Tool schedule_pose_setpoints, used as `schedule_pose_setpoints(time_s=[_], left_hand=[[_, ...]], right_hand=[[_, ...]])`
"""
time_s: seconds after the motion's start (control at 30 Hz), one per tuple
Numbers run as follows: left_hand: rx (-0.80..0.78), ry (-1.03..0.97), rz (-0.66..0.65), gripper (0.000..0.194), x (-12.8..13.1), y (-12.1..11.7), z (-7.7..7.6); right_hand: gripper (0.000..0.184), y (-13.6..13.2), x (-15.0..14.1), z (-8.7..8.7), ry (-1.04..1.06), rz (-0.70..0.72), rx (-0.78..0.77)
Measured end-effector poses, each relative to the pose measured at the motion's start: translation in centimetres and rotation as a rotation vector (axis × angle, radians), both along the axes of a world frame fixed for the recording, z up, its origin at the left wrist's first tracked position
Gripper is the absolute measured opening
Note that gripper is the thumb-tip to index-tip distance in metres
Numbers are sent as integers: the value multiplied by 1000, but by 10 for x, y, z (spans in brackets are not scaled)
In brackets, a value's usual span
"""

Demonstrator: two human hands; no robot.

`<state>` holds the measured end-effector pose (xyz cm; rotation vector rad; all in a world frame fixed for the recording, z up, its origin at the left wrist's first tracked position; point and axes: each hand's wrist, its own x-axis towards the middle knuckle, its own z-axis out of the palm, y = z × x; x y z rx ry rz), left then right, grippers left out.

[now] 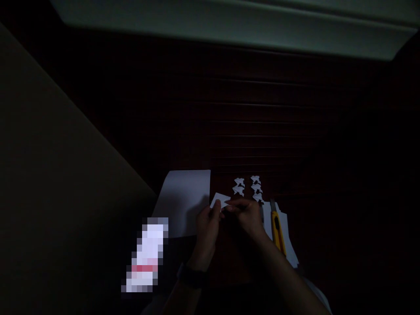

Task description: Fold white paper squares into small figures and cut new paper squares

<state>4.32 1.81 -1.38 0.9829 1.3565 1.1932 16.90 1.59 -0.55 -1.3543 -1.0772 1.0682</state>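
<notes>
A small piece of folded white paper [222, 197] is pinched in my left hand [207, 225], with the thumb lying across its face. My right hand [249, 216] closes its fingertips at the paper's right corner. Just beyond the right hand lie small folded paper figures with pointed corners, in two columns: a pair of figures [239, 190] on the left and several figures [256, 187] on the right. Dim light hides the finer creases of the held paper.
A large white sheet [183, 192] lies left of my hands. Nearer on the left is a bright pixelated rectangle [149, 247]. On the right, a yellow box cutter [278, 232] rests on white paper sheets [290, 247]. A dark band [193, 275] circles my left wrist.
</notes>
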Motion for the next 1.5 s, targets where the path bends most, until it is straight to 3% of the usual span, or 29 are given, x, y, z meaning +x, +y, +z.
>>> schedule_pose_setpoints(time_s=[0.3, 0.6, 0.87, 1.13, 1.4, 1.5], left_hand=[[-45, -121, 13, 35, 0, 1, -1], [-30, -112, -36, 37, 3, -1, 2], [43, 87, -42, 41, 6, -1, 6], [90, 247, -29, 43, 4, -1, 12], [155, 351, -28, 38, 4, -2, 9], [183, 345, -42, 36, 5, -3, 10]], right_hand=[[22, 1, 1, 0, 21, 12, -32], [22, 0, -1, -3, 120, -52, -77], [14, 2, -5, -4, 336, -198, -152], [24, 1, 2, 0, 450, -61, -113], [30, 2, 6, 0, 597, -29, -151], [34, 2, 6, -1, 557, -39, -139]])
